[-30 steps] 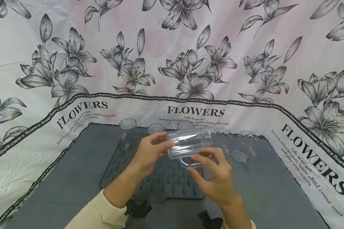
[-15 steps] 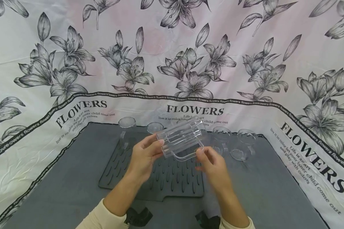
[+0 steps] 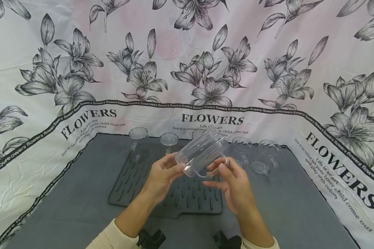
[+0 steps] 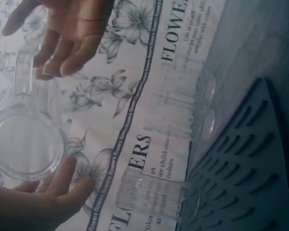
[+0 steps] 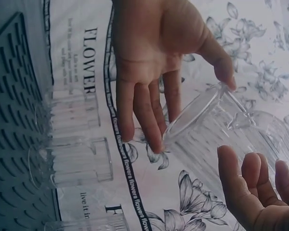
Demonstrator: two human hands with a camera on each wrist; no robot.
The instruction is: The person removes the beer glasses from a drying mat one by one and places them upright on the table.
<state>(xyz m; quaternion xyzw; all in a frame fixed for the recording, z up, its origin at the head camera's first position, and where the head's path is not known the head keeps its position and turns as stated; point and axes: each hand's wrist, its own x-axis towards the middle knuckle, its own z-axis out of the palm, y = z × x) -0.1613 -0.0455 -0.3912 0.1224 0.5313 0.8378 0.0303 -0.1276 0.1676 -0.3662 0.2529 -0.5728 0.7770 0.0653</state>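
Left hand (image 3: 162, 174)'s got the tilted mug (image 3: 201, 152) pinched by one end, thumb against fingers. Right hand (image 3: 238, 185) is loosely curled at the handle (image 3: 202, 176), can't tell if it's actually gripping. Mat (image 3: 127, 188)'s below the grip, more mugs (image 3: 264, 157) behind.

Long sleeves of plain cream cloth are worn: the left sleeve (image 3: 112, 237), on the side of the table's (image 3: 50, 214) left edge, shows a fair length with soft creases and a loose end, while the right sleeve (image 3: 260, 243), toward the right edge, shows only as a narrow pale strip. Beside the inner side of each sleeve end sits a black, angular piece with a notched top, the left piece (image 3: 151, 242) plain and dark, the right piece (image 3: 226, 243) faintly greenish at its tip. Beyond the cloth, the left hand (image 3: 160, 178) and right hand (image 3: 238, 186) are bare.
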